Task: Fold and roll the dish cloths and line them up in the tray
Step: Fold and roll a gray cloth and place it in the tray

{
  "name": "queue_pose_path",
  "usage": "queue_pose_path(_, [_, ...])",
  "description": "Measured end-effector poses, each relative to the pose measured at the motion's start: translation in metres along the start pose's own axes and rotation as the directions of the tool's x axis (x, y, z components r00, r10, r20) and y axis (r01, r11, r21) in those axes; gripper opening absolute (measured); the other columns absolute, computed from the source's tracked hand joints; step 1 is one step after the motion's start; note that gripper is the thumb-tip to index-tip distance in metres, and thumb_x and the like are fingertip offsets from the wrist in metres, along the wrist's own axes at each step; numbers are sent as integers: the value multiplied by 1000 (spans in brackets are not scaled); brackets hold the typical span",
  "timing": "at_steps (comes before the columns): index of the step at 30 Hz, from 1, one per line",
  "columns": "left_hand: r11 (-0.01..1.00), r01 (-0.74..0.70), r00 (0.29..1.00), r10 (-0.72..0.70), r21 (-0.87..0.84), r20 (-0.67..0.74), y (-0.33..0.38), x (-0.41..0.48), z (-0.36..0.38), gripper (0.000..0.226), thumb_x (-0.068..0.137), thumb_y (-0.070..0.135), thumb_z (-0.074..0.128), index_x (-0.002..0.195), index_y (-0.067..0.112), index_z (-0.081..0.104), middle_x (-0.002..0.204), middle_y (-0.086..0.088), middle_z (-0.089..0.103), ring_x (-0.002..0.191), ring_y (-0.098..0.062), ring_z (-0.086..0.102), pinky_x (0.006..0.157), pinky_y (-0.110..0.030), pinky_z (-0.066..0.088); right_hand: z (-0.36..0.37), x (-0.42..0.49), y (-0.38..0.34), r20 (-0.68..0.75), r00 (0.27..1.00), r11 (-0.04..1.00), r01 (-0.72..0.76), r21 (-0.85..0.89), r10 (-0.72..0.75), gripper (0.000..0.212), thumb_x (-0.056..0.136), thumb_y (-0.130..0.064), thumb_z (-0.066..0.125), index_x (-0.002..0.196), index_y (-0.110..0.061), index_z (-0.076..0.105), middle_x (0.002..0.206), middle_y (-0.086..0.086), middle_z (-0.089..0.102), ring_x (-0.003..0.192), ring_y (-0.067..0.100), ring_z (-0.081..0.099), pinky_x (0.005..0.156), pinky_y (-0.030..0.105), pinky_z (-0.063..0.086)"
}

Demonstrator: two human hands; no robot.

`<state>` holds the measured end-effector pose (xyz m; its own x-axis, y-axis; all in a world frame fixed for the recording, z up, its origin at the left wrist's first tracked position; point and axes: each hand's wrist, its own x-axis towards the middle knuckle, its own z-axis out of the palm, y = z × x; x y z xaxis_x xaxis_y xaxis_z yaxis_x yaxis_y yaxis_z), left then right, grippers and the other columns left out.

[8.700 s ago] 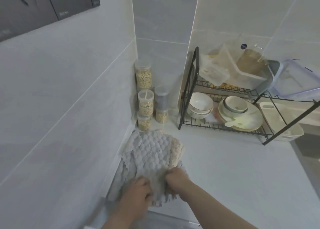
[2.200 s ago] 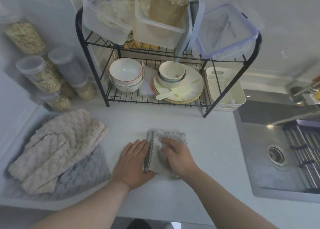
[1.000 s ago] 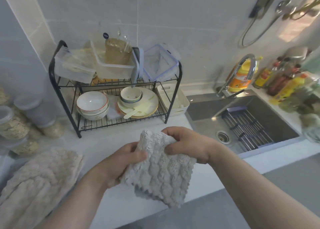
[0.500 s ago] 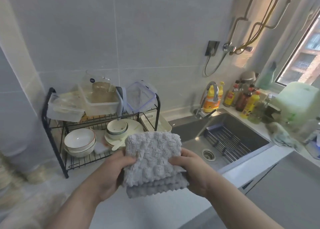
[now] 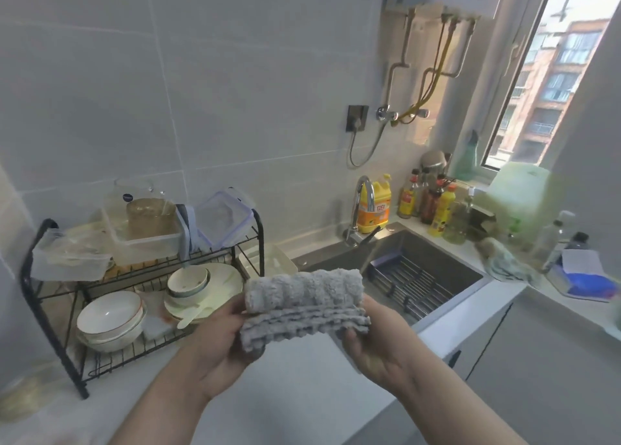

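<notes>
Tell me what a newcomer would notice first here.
The grey dish cloth, partly rolled, is held up at centre between the left hand and right hand. Behind it on the left stands a black dish rack crowded with bowls and plastic boxes; to the right, the sink lies under a bright window.

Black wire dish rack (image 5: 261,243) on white worktop (image 5: 302,377), left side: stacked bowls (image 5: 109,322) and plate (image 5: 221,286) on lower tier, clear plastic containers (image 5: 144,233) on top. Steel sink (image 5: 433,270) to the right, tap (image 5: 364,192) behind it, yellow detergent bottle (image 5: 378,206) just beside tap, sauce bottles (image 5: 430,202) below window (image 5: 551,68).
</notes>
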<state>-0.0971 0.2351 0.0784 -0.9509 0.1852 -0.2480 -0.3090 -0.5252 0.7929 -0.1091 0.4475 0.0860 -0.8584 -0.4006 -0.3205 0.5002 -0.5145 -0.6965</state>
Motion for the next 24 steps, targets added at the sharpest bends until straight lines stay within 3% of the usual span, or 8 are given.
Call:
queue_pose_path(4, [970, 62, 998, -59, -235, 19, -21, 13, 51, 41, 52, 8, 83, 90, 0, 70, 78, -16, 67, 42, -15, 55, 32, -16, 39, -31, -16, -24, -46, 999, 995, 16, 97, -12, 39, 92, 1, 35, 98, -5, 73, 90, 12, 59, 51, 13, 53, 39, 18, 49])
queue_pose_path(5, [981, 75, 997, -76, -181, 1, -25, 17, 65, 29, 66, 16, 71, 90, 1, 69, 78, -15, 66, 45, -17, 55, 36, -16, 39, -41, -25, -33, -63, 998, 996, 27, 80, -22, 33, 88, -3, 38, 97, -2, 71, 89, 11, 57, 54, 14, 53, 41, 19, 46])
queue_pose_path(7, [997, 83, 996, -83, 4, 14, -36, 25, 93, 39, 83, 36, 51, 93, 3, 67, 82, -17, 67, 54, -21, 55, 45, -20, 36, -61, -49, -55, -83, 995, 999, 53, 7, -53, 29, 87, -27, 49, 88, -7, 70, 85, 9, 58, 66, 18, 53, 51, 24, 43])
queue_pose_path(9, [972, 18, 999, -29, 235, 43, -46, 34, 125, 41, 65, 33, 71, 93, 5, 62, 84, -18, 64, 55, -22, 58, 43, -21, 37, -81, -71, -75, -93, 990, 977, 85, -196, -104, 29, 79, -43, 62, 83, -14, 67, 81, 6, 60, 69, 17, 53, 58, 25, 41])
queue_pose_path(11, [914, -81, 992, 34, 398, 123, -62, 45, 155, 51, 49, 9, 74, 96, 9, 56, 89, -16, 63, 58, -19, 62, 45, -24, 45, -110, -90, -90, -127, 961, 886, 172, -431, -248, 26, 63, -21, 71, 87, -17, 62, 84, 7, 56, 65, 17, 52, 56, 25, 43])
queue_pose_path(15, [792, -255, 962, 150, 555, 229, -97, 67, 212, 76, 45, 2, 75, 115, 23, 56, 106, -7, 69, 93, -18, 69, 70, -26, 55, -168, -123, -120, -216, 842, 771, 310, -556, -494, 69, 55, -2, 64, 118, -27, 53, 111, 11, 64, 99, 29, 65, 79, 34, 58])
queue_pose_path(21, [723, -384, 897, 144, 574, 418, -159, 93, 310, 51, 55, -16, 78, 97, 11, 67, 85, -3, 75, 75, -11, 70, 61, -20, 54, -255, -195, -161, -259, 697, 676, 426, -601, -669, 48, 65, 14, 65, 106, -9, 68, 100, 11, 74, 95, 23, 69, 77, 29, 56])
queue_pose_path(24, [694, -415, 864, 99, 588, 494, -187, 112, 364, 48, 47, -1, 78, 92, 13, 70, 87, -4, 74, 77, -12, 69, 67, -25, 57, -294, -230, -182, -348, 598, 653, 422, -629, -722, 46, 71, 21, 65, 106, -9, 67, 98, 10, 74, 93, 19, 69, 76, 26, 56])
